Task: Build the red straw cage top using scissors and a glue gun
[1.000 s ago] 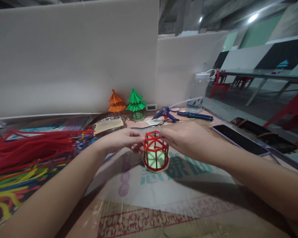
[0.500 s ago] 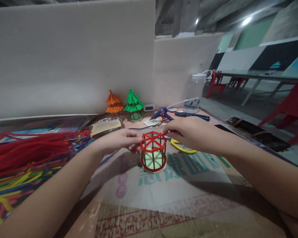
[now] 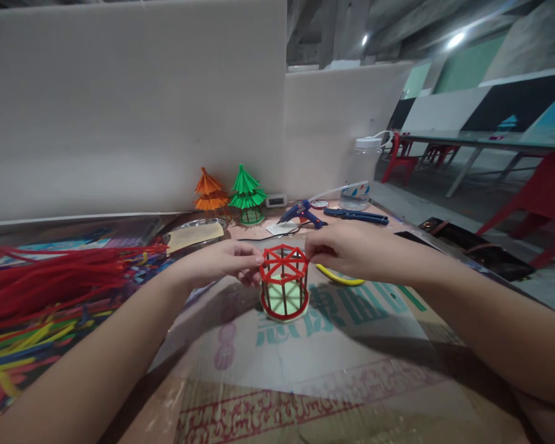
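In front of me on the table stands a small pavilion frame (image 3: 284, 279), upright. It has a red pipe-cleaner top ring with crossing spokes, dark posts and a pale base edged in red. My left hand (image 3: 241, 262) pinches the left side of the top ring between thumb and fingers. At the right side of that ring, my right hand (image 3: 330, 246) has its thumb and fingertips pressed together on the red edge. Behind the right hand lies a tool with a yellow handle (image 3: 340, 277), mostly hidden by the hand.
Red pipe cleaners (image 3: 50, 271) and multicoloured ones lie at left. Further back stand an orange pavilion (image 3: 209, 191), a green pavilion (image 3: 247, 194), a glue gun (image 3: 300, 213), dark blue pliers-like tool (image 3: 356, 216) and a water bottle (image 3: 358, 176). A white partition (image 3: 134, 111) rises behind.
My right hand's fingertips have come down and closed in on the ring's right edge, covering more of the yellow-handled tool. The left hand keeps its pinch. The view has shifted slightly.
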A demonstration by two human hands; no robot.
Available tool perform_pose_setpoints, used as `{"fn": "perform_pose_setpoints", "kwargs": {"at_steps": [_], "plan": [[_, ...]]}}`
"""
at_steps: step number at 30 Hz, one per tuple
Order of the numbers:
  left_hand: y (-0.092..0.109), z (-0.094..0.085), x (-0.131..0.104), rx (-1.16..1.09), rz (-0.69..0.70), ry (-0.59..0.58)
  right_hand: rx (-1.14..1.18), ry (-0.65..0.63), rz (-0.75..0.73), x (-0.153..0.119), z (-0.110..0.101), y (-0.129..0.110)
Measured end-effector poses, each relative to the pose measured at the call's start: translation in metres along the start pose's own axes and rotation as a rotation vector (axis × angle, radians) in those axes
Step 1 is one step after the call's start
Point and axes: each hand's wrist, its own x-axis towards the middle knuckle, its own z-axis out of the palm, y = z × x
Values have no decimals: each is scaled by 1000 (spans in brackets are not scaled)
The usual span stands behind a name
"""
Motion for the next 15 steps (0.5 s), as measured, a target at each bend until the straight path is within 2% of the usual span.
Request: {"fn": "perform_pose_setpoints", "kwargs": {"at_steps": [8, 15], "plan": [[1, 1, 0, 13, 3, -6, 0, -22, 42, 1, -2, -3], [0, 0, 0, 5, -9, 9, -40, -22, -6, -1, -1, -5]]}}
